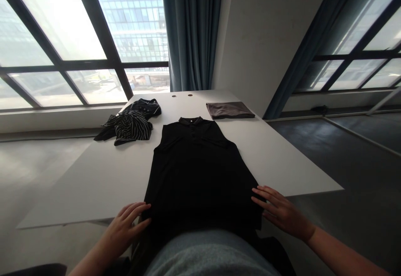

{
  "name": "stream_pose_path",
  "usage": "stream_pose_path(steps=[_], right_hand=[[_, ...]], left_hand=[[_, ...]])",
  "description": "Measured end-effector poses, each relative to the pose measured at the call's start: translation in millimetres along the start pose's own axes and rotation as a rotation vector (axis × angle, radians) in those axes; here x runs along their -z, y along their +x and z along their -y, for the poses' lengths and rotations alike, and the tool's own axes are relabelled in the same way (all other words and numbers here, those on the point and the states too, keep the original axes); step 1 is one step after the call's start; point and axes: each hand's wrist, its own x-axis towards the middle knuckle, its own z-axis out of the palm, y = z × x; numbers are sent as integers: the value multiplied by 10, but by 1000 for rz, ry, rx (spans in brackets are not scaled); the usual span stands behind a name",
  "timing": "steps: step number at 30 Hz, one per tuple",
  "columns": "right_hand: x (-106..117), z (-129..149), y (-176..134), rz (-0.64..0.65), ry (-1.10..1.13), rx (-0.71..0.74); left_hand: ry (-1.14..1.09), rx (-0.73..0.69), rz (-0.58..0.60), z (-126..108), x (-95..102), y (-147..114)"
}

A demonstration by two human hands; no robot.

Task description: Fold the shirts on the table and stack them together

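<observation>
A black polo shirt (196,171) lies spread on the white table, its collar at the far end and its lower part hanging over the near edge. No sleeves show at its sides. My left hand (125,228) rests at the shirt's lower left edge, fingers stretched out and thumb apart. At the lower right edge, my right hand (278,211) touches the cloth with its fingertips, fingers spread. Neither hand is closed around the fabric.
The white table (288,163) extends to both sides of the shirt. Crumpled dark striped clothes (133,125) lie at the far left. A folded grey-brown cloth (230,110) lies at the far right. Blue curtains (194,34) and windows stand behind.
</observation>
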Motion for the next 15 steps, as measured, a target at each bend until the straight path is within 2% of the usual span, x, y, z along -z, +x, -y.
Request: stream_pose_path(steps=[5, 10, 15], right_hand=[[5, 33, -66, -1, -8, -3], [-134, -20, -225, 20, -77, 11], [-314, -58, -242, -76, -89, -48]], left_hand=[[28, 26, 26, -117, -34, -73], [44, 21, -7, -96, -184, -110], [80, -13, -8, -39, -237, 27]])
